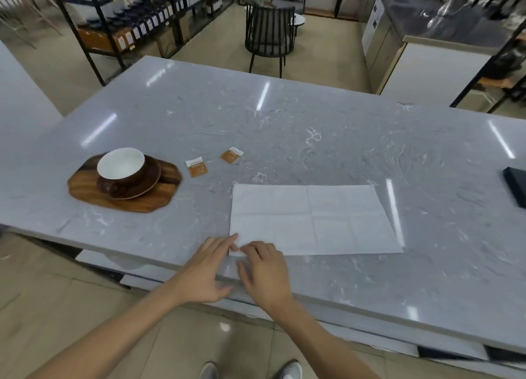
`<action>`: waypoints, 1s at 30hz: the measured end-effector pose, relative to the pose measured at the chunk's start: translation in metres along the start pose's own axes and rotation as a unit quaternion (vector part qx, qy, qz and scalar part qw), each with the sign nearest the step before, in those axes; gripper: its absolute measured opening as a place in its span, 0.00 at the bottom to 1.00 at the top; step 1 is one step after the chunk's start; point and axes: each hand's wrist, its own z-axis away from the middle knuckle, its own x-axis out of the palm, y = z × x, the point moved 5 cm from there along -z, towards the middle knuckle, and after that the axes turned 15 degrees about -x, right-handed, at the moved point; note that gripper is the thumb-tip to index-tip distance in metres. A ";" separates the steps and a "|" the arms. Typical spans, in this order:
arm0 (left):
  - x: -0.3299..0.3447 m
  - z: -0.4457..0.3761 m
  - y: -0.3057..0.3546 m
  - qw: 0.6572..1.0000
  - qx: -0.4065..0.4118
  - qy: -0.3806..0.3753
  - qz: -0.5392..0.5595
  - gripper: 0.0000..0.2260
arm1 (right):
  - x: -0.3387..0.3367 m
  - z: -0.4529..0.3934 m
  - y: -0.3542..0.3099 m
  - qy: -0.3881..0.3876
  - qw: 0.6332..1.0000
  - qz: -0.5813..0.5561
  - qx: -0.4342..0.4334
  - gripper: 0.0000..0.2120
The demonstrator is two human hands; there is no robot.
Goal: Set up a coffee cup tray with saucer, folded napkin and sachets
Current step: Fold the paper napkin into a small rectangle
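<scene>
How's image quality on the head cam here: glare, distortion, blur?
Head view: bright streaks of ceiling-light glare lie across the glossy countertop, one beside the napkin; wide-angle distortion bows the counter edges; the shelves and chair behind are soft, and the cup and tray near the left edge look slightly smeared; both hands are fairly sharp; the sachets' print is unreadable.

bright overhead glare streaks on countertop [313,139]; edges warped.

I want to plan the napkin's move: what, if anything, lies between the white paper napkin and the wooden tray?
Nothing blocks the direct path. The white paper napkin lies unfolded on the grey marble counter; the wooden tray is to its left. The two orange sachets lie farther back, beside the route.
</scene>
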 end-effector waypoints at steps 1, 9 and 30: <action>0.000 0.003 -0.003 1.000 -0.004 -0.001 0.023 0.45 | 0.003 -0.006 -0.005 0.005 1.000 0.018 -0.002 0.11; -0.021 -0.004 -0.016 0.997 0.030 0.030 0.065 0.25 | 0.008 -0.022 -0.026 0.015 0.987 0.151 -0.056 0.10; -0.045 -0.014 0.012 0.956 0.262 0.124 -0.044 0.13 | -0.051 0.135 -0.052 0.320 0.934 -0.027 0.157 0.10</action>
